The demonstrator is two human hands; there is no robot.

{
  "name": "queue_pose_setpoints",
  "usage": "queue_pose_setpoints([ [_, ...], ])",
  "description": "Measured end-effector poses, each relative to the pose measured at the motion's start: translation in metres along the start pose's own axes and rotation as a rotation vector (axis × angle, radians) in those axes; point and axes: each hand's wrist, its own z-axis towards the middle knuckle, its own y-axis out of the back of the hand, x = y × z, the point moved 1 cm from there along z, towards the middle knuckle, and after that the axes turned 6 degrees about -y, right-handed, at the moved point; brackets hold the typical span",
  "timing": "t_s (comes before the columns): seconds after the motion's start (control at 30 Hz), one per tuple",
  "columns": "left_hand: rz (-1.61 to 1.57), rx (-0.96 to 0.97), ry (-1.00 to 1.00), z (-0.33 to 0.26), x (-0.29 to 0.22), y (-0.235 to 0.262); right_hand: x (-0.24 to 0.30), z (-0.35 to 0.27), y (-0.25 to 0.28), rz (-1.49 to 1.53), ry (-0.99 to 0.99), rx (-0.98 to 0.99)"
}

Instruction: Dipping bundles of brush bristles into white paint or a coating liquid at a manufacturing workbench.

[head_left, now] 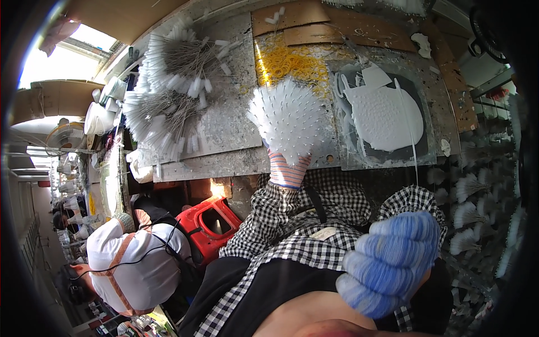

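Left hand [287,147], in a white dotted knit glove with a striped pink-and-blue cuff, lies flat on the metal surface [230,126], fingers fanned wide, grip apart and holding nothing. It sits just below the loose heap of yellow rubber bands [292,63], fingertips near the heap's lower edge; can't tell if they touch. Right hand [390,263], in a blue-and-white striped knit glove, is close to the camera and well off the surface, fingers curled into a fist, grip together; can't tell if anything is inside it. Both sleeves are black-and-white check fabric. Right of the left hand: a white perforated plastic sheet [387,115], rounded outline with dimpled texture, lying on a dark mat under a clear film. Left of the hand: two fan-shaped bundles of thin grey wire stems with white tips [168,95], spread flat on the scuffed, stained metal. Brown cardboard pieces [337,28] lie along the far edge, a few white tips scattered on them. A small beige tag [324,233], roughly rectangular, is on the checked fabric at chest level. Lower left: a red plastic crate [210,224], contents not clear, beside another person in a white top with orange straps [132,264].
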Motion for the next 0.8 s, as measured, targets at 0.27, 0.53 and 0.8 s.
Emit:
queue_pose_setpoints([
  [0.27, 0.23, 0.285, 0.072, 0.029, -0.01, -0.042, -0.077, 0.031, -0.023, 0.144, -0.023, 0.151],
  [0.53, 1.817, 0.377, -0.297, 0.048, -0.015, -0.09, -0.154, 0.053, -0.055, 0.436, -0.519, 0.304],
  [0.8, 1.984, 0.502, -0.067, 0.103, 0.045, -0.109, -0.173, 0.049, -0.074, 0.006, -0.638, 0.687],
])
